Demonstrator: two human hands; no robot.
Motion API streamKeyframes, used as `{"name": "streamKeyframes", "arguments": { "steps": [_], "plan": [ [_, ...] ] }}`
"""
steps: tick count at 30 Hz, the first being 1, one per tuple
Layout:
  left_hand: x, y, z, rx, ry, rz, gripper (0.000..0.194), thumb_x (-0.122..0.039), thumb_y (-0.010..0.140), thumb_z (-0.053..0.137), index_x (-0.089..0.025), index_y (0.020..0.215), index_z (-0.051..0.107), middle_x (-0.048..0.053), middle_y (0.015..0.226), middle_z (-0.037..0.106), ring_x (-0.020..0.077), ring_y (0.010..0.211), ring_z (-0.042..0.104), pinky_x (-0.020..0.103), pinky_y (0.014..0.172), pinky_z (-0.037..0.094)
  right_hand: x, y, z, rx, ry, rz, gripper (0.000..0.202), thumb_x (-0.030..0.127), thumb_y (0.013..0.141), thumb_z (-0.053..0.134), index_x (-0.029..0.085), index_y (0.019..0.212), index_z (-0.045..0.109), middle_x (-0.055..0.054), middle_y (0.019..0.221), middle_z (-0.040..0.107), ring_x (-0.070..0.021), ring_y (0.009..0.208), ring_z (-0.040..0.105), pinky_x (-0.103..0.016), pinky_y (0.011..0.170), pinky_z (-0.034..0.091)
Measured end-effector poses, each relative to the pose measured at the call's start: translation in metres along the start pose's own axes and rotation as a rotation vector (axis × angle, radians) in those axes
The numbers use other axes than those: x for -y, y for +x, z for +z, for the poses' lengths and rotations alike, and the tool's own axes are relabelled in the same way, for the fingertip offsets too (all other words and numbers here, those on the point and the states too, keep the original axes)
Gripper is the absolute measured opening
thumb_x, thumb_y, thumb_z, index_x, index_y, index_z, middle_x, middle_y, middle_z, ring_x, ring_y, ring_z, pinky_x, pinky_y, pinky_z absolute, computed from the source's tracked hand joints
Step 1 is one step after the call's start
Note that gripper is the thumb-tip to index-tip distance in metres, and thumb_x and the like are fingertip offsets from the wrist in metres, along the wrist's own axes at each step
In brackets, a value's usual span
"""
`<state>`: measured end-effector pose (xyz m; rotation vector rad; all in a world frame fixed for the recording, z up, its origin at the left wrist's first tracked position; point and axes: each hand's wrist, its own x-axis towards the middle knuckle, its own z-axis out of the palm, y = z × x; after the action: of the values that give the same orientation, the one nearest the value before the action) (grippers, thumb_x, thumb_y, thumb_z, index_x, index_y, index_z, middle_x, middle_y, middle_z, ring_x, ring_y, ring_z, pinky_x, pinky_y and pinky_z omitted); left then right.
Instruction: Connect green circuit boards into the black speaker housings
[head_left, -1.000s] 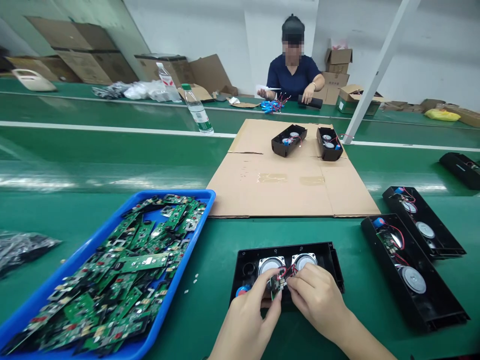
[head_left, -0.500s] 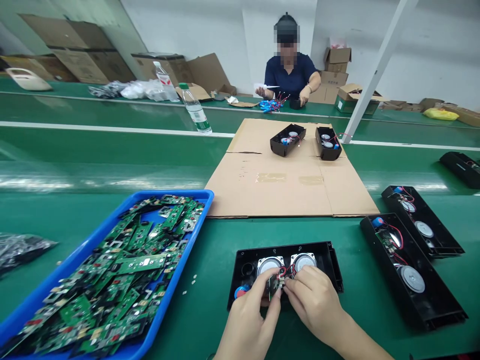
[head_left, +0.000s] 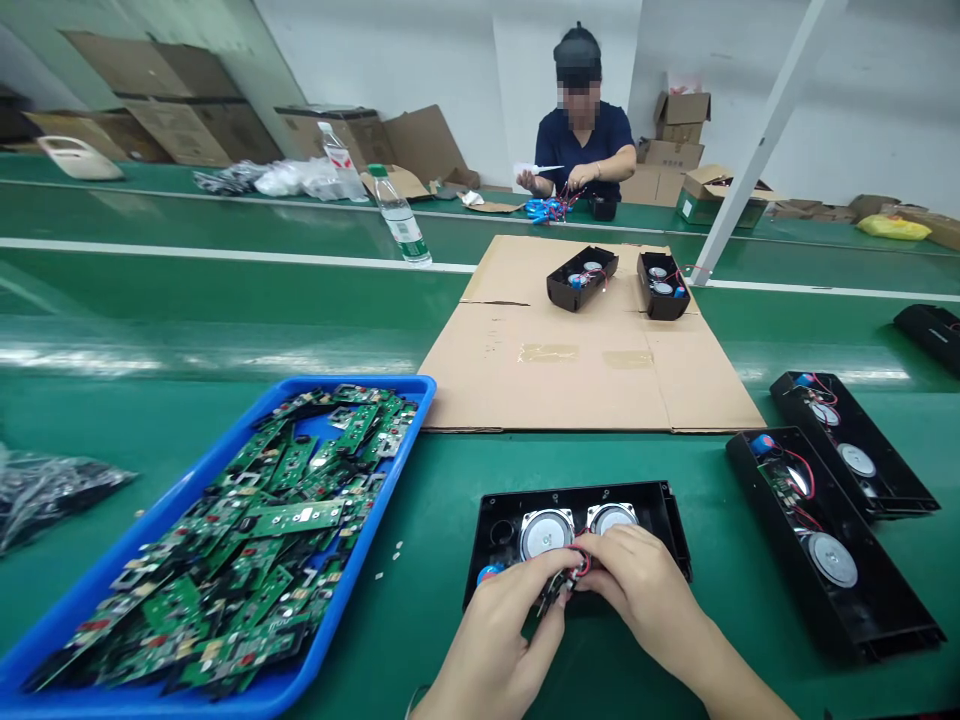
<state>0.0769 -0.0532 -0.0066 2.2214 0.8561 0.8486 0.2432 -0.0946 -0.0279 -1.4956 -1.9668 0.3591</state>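
Note:
A black speaker housing (head_left: 652, 510) with two round silver speakers (head_left: 547, 535) lies on the green table in front of me. Over its near edge, my left hand (head_left: 510, 620) pinches a small circuit board (head_left: 555, 590), held tilted. The fingertips of my right hand (head_left: 637, 585) are closed at the red and black wires (head_left: 581, 562) by the board's upper end. A blue component (head_left: 490, 573) shows in the housing, left of my left hand. My fingers hide part of the board and the wire ends.
A blue tray (head_left: 382, 500) full of green circuit boards stands at the left. Two open housings (head_left: 832, 560) lie at the right. Beyond are a cardboard sheet (head_left: 577, 390) bearing two housings, a bottle (head_left: 403, 222) and a person (head_left: 585, 140) handling wires.
The board in my left hand has tilted lower, and my right fingers have shifted up to the wires. The left speaker shows more fully. The person's hand across the table has moved to the wires.

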Motion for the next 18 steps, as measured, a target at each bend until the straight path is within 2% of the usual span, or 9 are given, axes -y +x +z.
{"name": "streamKeyframes", "arguments": {
  "steps": [3, 6, 8, 10, 11, 13, 14, 16, 18],
  "plan": [
    [0.001, 0.000, 0.002, -0.013, -0.018, -0.011, 0.026, -0.012, 0.081, 0.043, -0.024, 0.095, 0.061, 0.003, 0.083, 0.076, 0.0170, 0.070, 0.072, 0.023, 0.068, 0.057, 0.001, 0.000, 0.003, -0.029, -0.043, -0.019, 0.008, 0.015, 0.092, 0.053, 0.017, 0.096, 0.059, -0.002, 0.074, 0.062, -0.0161, 0.065, 0.057, -0.027, 0.059, 0.047],
    [0.001, -0.001, 0.003, 0.007, -0.056, -0.078, 0.025, -0.014, 0.081, 0.043, -0.024, 0.095, 0.062, 0.002, 0.082, 0.076, 0.0178, 0.069, 0.072, 0.024, 0.067, 0.057, 0.001, -0.001, 0.001, -0.028, -0.033, 0.001, 0.013, 0.014, 0.091, 0.051, 0.017, 0.100, 0.060, -0.002, 0.074, 0.061, -0.0163, 0.064, 0.057, -0.028, 0.059, 0.049],
    [0.000, -0.001, 0.004, 0.022, -0.091, -0.169, 0.024, -0.015, 0.083, 0.044, -0.024, 0.100, 0.060, 0.001, 0.080, 0.075, 0.0171, 0.065, 0.072, 0.023, 0.061, 0.057, 0.000, -0.001, -0.007, 0.005, -0.037, 0.047, 0.022, 0.015, 0.087, 0.058, 0.019, 0.109, 0.058, -0.005, 0.089, 0.063, -0.0177, 0.077, 0.061, -0.029, 0.066, 0.053],
    [-0.001, -0.002, 0.005, 0.031, -0.126, -0.247, 0.023, -0.018, 0.085, 0.046, -0.024, 0.104, 0.057, -0.002, 0.076, 0.074, 0.0167, 0.062, 0.071, 0.022, 0.057, 0.057, -0.003, 0.000, -0.019, 0.065, -0.123, 0.062, 0.054, 0.024, 0.076, 0.074, 0.021, 0.125, 0.050, -0.013, 0.122, 0.053, -0.0272, 0.108, 0.054, -0.043, 0.087, 0.051],
    [-0.002, -0.002, 0.005, 0.033, -0.144, -0.274, 0.022, -0.019, 0.085, 0.047, -0.024, 0.104, 0.056, -0.002, 0.074, 0.074, 0.0167, 0.063, 0.072, 0.022, 0.057, 0.057, -0.005, 0.001, -0.025, 0.117, -0.185, 0.057, 0.075, 0.030, 0.067, 0.082, 0.022, 0.132, 0.044, -0.017, 0.136, 0.041, -0.0340, 0.122, 0.043, -0.054, 0.096, 0.043],
    [0.000, -0.002, 0.007, 0.024, -0.184, -0.301, 0.020, -0.021, 0.085, 0.050, -0.024, 0.103, 0.056, -0.003, 0.074, 0.074, 0.0169, 0.067, 0.073, 0.022, 0.060, 0.058, -0.011, 0.003, -0.034, 0.257, -0.299, 0.039, 0.108, 0.037, 0.050, 0.090, 0.023, 0.140, 0.032, -0.021, 0.148, 0.022, -0.0429, 0.134, 0.022, -0.070, 0.101, 0.022],
    [0.001, -0.003, 0.007, 0.012, -0.201, -0.309, 0.019, -0.022, 0.084, 0.051, -0.025, 0.102, 0.057, -0.003, 0.074, 0.074, 0.0166, 0.067, 0.073, 0.021, 0.061, 0.058, -0.014, 0.004, -0.036, 0.323, -0.337, 0.043, 0.113, 0.036, 0.047, 0.091, 0.022, 0.141, 0.030, -0.022, 0.147, 0.022, -0.0439, 0.134, 0.020, -0.072, 0.101, 0.017],
    [0.004, -0.006, 0.008, -0.015, -0.220, -0.303, 0.019, -0.023, 0.083, 0.053, -0.027, 0.100, 0.058, -0.004, 0.076, 0.075, 0.0152, 0.063, 0.072, 0.019, 0.058, 0.058, -0.018, 0.004, -0.036, 0.374, -0.379, 0.056, 0.103, 0.032, 0.050, 0.089, 0.020, 0.137, 0.036, -0.021, 0.141, 0.033, -0.0413, 0.131, 0.027, -0.071, 0.103, 0.015],
    [0.007, -0.013, 0.005, -0.027, -0.206, -0.275, 0.024, -0.022, 0.081, 0.056, -0.031, 0.103, 0.059, -0.006, 0.080, 0.076, 0.0150, 0.061, 0.072, 0.019, 0.059, 0.059, -0.019, -0.001, -0.033, 0.328, -0.399, 0.052, 0.080, 0.030, 0.057, 0.083, 0.021, 0.127, 0.045, -0.019, 0.135, 0.040, -0.0375, 0.128, 0.033, -0.067, 0.105, 0.014]
  ]
}}
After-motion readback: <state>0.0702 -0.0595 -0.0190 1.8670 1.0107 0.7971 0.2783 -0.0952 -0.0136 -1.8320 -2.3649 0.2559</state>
